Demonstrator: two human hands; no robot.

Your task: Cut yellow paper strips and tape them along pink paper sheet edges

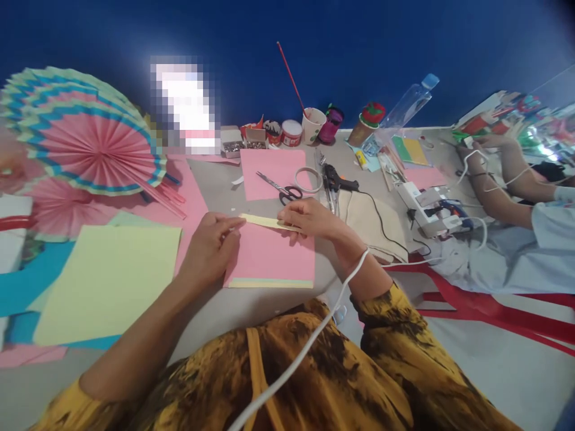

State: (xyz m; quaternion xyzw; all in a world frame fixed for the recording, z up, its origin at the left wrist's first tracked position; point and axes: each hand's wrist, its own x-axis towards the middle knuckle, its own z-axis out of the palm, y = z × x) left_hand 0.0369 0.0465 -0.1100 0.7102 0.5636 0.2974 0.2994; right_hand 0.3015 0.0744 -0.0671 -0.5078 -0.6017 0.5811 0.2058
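Note:
A narrow yellow paper strip (pixel 263 221) lies across a pink sheet (pixel 274 257) in front of me. My left hand (pixel 213 245) pinches the strip's left end with fingers closed. My right hand (pixel 309 220) grips its right end between thumb and fingers. Yellow and pale green edges show below the pink sheet's near side. Just beyond the strip, black-handled scissors (pixel 291 194) rest partly on another pink sheet (pixel 269 163), beside a roll of tape (pixel 308 171).
Pleated paper fans (pixel 101 149) and a yellow sheet (pixel 112 275) lie at the left. A glue gun (pixel 339 181), folded cloth (pixel 371 221) and power strip (pixel 422 209) are at the right. Cups stand at the back; another person's arms (pixel 503 185) are far right.

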